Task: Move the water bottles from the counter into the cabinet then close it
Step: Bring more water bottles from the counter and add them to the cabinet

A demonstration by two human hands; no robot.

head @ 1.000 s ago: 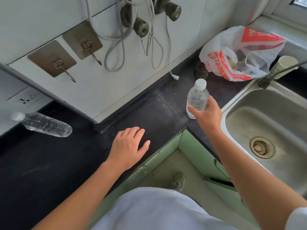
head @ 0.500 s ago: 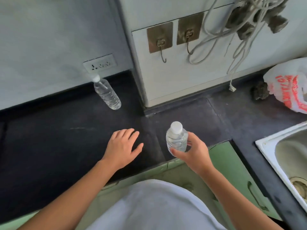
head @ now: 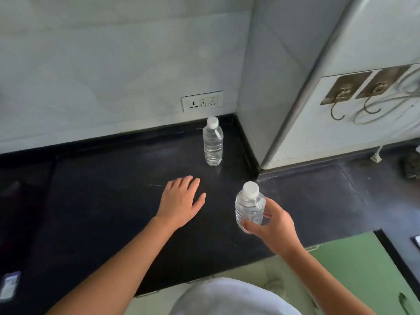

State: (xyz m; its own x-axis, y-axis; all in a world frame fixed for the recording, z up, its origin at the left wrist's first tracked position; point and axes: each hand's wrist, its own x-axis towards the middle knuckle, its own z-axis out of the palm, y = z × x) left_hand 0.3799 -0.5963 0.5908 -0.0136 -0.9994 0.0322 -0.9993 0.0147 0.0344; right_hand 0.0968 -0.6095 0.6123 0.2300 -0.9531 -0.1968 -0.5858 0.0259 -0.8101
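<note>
My right hand (head: 273, 225) grips a clear water bottle (head: 248, 204) with a white cap, held upright above the black counter (head: 95, 201). A second clear water bottle (head: 213, 143) stands upright at the back of the counter, near the wall corner. My left hand (head: 181, 198) hovers flat over the counter with fingers spread, holding nothing, a short way in front of that standing bottle. A green cabinet door (head: 354, 260) shows below the counter edge at the lower right.
A white wall socket (head: 202, 101) sits above the standing bottle. Two metal hooks (head: 354, 98) and loose cables hang on the white panel at the right. A dark lump (head: 411, 165) lies on the counter at the far right.
The view has swung left; the sink and plastic bag have left the frame. My right hand has carried its bottle from beside the sink toward the middle of the counter. My left hand stays open.
</note>
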